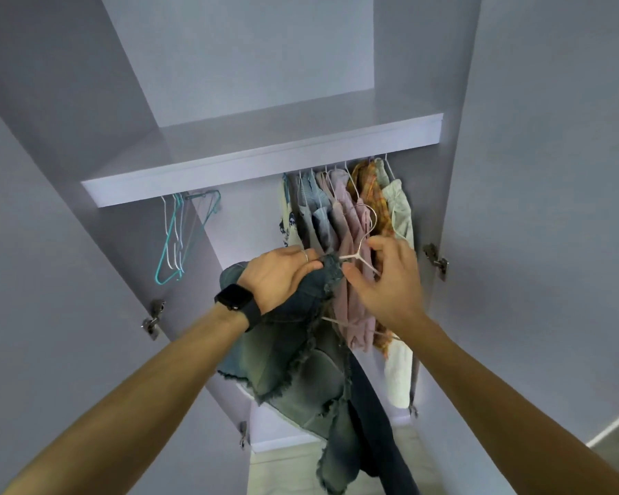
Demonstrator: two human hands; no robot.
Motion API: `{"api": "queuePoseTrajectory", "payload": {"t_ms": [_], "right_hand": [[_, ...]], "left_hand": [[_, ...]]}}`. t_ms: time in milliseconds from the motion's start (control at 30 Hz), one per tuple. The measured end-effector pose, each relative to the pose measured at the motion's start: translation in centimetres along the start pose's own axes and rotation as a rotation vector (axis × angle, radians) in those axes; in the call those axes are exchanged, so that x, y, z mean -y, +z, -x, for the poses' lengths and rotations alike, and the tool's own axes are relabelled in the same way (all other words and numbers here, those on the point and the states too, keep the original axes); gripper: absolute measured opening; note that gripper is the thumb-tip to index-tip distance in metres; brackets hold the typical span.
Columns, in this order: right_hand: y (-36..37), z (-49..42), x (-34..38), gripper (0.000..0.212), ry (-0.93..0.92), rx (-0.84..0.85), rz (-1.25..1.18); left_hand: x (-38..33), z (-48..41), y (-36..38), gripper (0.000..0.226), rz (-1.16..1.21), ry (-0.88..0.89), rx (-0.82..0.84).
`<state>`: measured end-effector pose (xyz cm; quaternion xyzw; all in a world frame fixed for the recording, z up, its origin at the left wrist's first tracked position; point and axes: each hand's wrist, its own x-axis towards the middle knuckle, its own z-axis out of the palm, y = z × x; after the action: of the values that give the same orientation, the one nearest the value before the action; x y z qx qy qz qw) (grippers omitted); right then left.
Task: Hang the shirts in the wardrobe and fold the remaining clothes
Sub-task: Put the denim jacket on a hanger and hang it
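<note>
- Inside the open grey-lilac wardrobe (pixel 265 166), below its shelf, I see both hands raised in front of the row of hung shirts (pixel 340 209) crowded at the right end of the rail.
- The left hand (pixel 283 276), with a black wristwatch (pixel 235 298) and a silver ring (pixel 305 255), clenches the top edge of a faded grey-green denim garment with frayed seams (pixel 301 359). I judge it is drawing that edge toward the hanger's arm.
- The right hand (pixel 386 280) has its fingers curled round a thin pale wire hanger (pixel 355 257) just below the neck, thumb stretched toward the cloth. I take this as steadying the hanger while the garment is threaded on.
- The hanger stands roughly upright, hook uppermost and pointing at the rail but not yet on it. One arm reaches left and touches the denim's bunched edge.
- The denim garment is in the air between me and the hung shirts. Its long axis runs down from the left hand toward the floor, loose and partly folded over itself.
- Darker blue cloth hangs below it. I cannot tell whether it belongs to the same piece.
- Empty teal and white wire hangers (pixel 176 237) dangle at the left end, well apart from the shirts.
- My judgement: dressing the hanger is under way, and hooking it on the rail is left to do.
</note>
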<state>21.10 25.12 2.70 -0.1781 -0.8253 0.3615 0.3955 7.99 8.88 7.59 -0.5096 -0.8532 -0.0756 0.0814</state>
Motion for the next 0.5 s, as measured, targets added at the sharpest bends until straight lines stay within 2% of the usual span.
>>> {"api": "queuePoseTrajectory", "payload": {"t_ms": [67,100,133,167,233,300,333,400,500], "right_hand": [[-0.9,1.4,-0.8,0.019,-0.166,-0.201,0.062],[-1.2,2.5,-1.4,0.014,-0.227,-0.213,0.073],[-1.1,3.6,-2.2,0.014,-0.234,-0.137,0.093],[-0.7,5.2,-3.0,0.016,-0.162,0.002,0.132],[0.6,7.1,-4.6,0.040,0.062,0.288,0.268],[2.5,7.6,-6.0,0.064,0.163,0.416,0.398],[3.2,7.3,-6.0,0.064,0.179,0.432,0.439],[4.4,6.2,-5.8,0.048,0.177,0.435,0.473],[5.8,4.8,-5.9,0.027,0.171,0.474,0.524]], "left_hand": [[0.0,-0.3,0.3,0.064,-0.043,0.004,-0.148],[0.0,-0.4,0.4,0.058,-0.077,0.027,-0.229],[0.0,-0.5,0.3,0.049,-0.120,0.057,-0.306],[-0.1,-0.4,0.4,0.040,-0.161,0.083,-0.366],[-0.2,-0.6,0.0,0.028,-0.212,0.101,-0.445],[-0.4,-0.7,-0.4,0.030,-0.236,0.099,-0.473],[-0.4,-0.7,-0.4,0.035,-0.251,0.098,-0.479],[-0.3,-0.4,-0.4,0.046,-0.268,0.085,-0.484],[0.4,0.5,-0.2,0.047,-0.203,0.007,-0.495]]}}
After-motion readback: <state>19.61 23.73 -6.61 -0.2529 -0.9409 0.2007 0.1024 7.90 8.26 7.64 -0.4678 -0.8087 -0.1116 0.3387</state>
